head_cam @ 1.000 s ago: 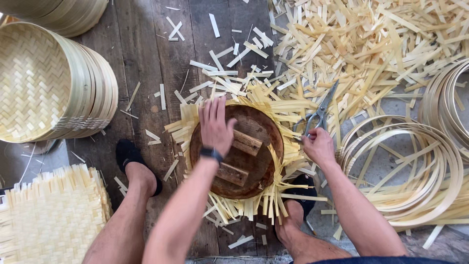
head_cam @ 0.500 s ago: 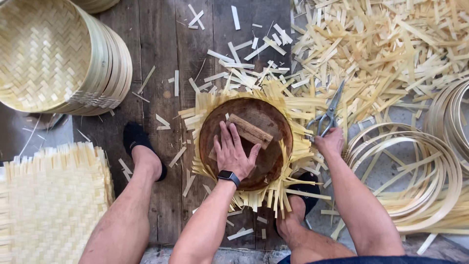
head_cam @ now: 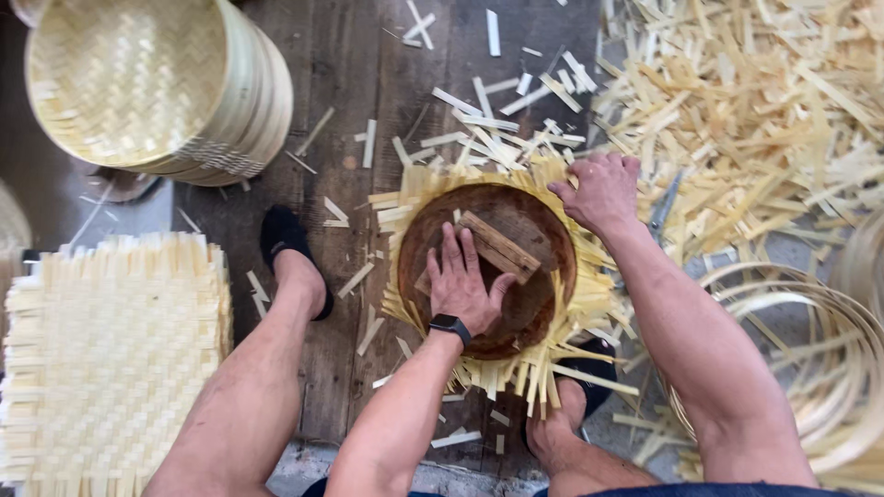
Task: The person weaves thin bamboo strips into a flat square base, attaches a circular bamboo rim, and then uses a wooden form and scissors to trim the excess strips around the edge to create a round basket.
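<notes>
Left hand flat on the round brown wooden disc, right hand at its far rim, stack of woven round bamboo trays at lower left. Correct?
One error. The stack of woven round bamboo trays sits upper left in the head view; lower left holds square woven bamboo mats. Left hand does lie flat on the round brown wooden disc, right hand at its far rim.

Dark, worn wooden floor planks (head_cam: 368, 239) carry everything. Under the left hand (head_cam: 460, 281) a round brown wooden form (head_cam: 525, 304) lies on a woven bamboo mat whose loose strip ends (head_cam: 516, 377) fan out around it. Beyond the right hand (head_cam: 603, 193) and to its right, a deep heap of pale bamboo offcuts (head_cam: 764, 101) covers the planks. Short cut strips (head_cam: 479, 110) scatter ahead of both hands. Far left of the left hand sits a stack of flat woven mats (head_cam: 110, 350); ahead of that, a pile of round woven trays (head_cam: 157, 83). Right of the right hand lie bamboo hoops (head_cam: 829, 368).
</notes>
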